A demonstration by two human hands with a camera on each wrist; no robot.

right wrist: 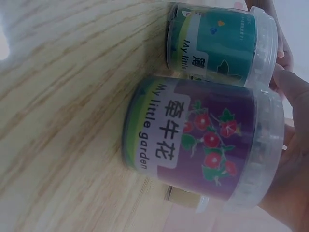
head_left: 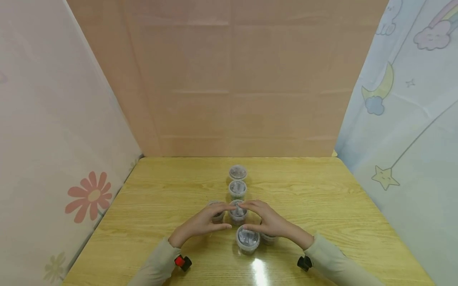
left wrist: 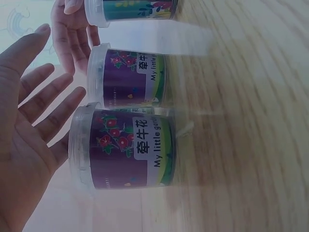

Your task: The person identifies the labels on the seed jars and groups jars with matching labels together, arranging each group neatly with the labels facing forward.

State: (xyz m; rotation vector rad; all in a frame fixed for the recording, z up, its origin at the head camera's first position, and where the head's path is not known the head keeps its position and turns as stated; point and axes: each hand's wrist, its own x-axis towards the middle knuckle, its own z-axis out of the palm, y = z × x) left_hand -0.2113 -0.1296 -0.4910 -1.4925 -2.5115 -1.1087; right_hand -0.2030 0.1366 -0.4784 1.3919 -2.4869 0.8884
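My left hand reaches in over a small round tub, fingers stretched toward the middle tub. From the other side, my right hand hangs over a partly hidden tub, its thumb above the lidded front tub. Neither hand grips anything; the fingertips of both nearly meet above the middle tub. In the left wrist view, a purple flower-print tub stands beside the spread fingers. A similar purple tub and a teal tub show close to the hand in the right wrist view.
Two more clear-lidded tubs, a nearer one and a farther one, stand in line toward the back of the wooden table. A brown panel rises behind the table, with printed cloth walls on both sides.
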